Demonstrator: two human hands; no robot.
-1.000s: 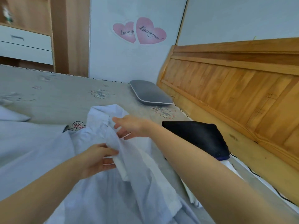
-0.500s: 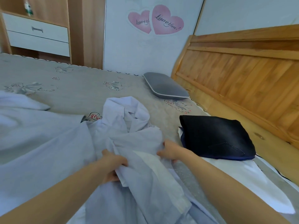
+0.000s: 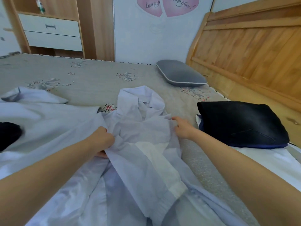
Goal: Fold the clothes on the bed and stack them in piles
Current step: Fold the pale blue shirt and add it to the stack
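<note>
A crumpled pale lilac shirt (image 3: 141,137) lies in the middle of the bed, its collar bunched toward the far side. My left hand (image 3: 102,141) grips a fold of the shirt on its left side. My right hand (image 3: 182,128) pinches the shirt's right edge, fingers curled into the cloth. To the right sits a folded dark navy garment (image 3: 241,123) on top of a folded white one (image 3: 276,160). More pale blue clothing (image 3: 40,121) spreads out at the left.
The bed (image 3: 91,80) has a grey flowered cover. A grey pillow (image 3: 180,74) lies by the wooden headboard (image 3: 254,51) at the right. A dark item (image 3: 8,136) shows at the left edge. A wooden cabinet with white drawers (image 3: 52,31) stands beyond the bed.
My right hand came back from the collar to the shirt's right edge. Both hands moved apart, spreading the shirt. The view has shifted left and nearer.
</note>
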